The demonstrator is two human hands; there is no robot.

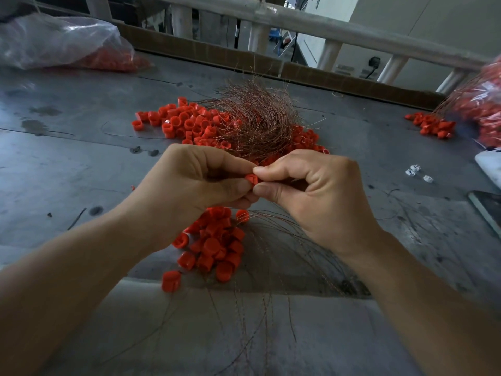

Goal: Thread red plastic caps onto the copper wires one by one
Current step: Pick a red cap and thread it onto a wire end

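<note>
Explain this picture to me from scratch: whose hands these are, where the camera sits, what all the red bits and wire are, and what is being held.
There is no machine here. The one picture comes from a camera worn on a person's head, looking down at their own bare hands over a grey table. The left hand and the right hand meet in the middle and pinch one red cap between thumbs and fingertips; any wire in that grip is too fine to see. Behind them lies a tangle of copper wires on a heap of loose red caps. Nearer the person lie more red caps with thin wires trailing from them. A clear plastic bag lies far left.
</note>
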